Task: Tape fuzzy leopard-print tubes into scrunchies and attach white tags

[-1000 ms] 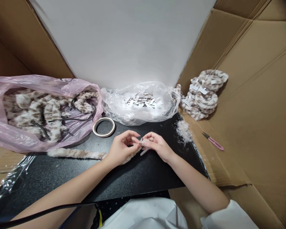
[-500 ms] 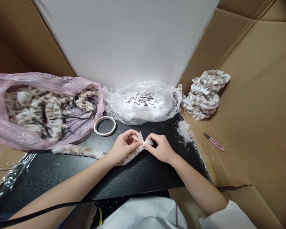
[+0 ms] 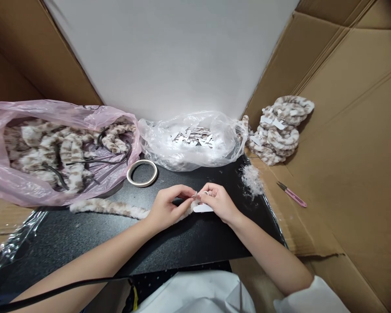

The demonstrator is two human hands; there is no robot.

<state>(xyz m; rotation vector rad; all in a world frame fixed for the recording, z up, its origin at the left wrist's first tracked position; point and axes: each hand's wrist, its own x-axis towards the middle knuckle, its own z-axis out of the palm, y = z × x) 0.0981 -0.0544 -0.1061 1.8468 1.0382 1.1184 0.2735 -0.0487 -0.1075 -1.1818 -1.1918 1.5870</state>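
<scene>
A long strip of mottled white and brown plush point(image 3: 109, 207) lies across the black table, its right end under my fingers. My left hand point(image 3: 169, 205) is closed in a pinch at that end, thumb against fingertips. My right hand point(image 3: 220, 202) pinches the same end from the other side, fingertips almost touching the left ones. Below the right fingers a white paper tag point(image 3: 202, 208) sticks out at the strip's end. The exact contact between fingertips, tag and plush is partly hidden.
On the left, a pink plastic bag point(image 3: 94, 115) holds plush strips and dark cords. A tape roll point(image 3: 128, 175) lies beside it. Behind my hands sits a clear bag point(image 3: 228, 152) of paper tags. Rightward are fluff point(image 3: 252, 179), coiled plush strips point(image 3: 280, 134) and pink-handled snips point(image 3: 295, 197).
The white tag stood up between my fingertips; now it lies flat below my right fingers. Both hands have shifted slightly at the strip's end.
</scene>
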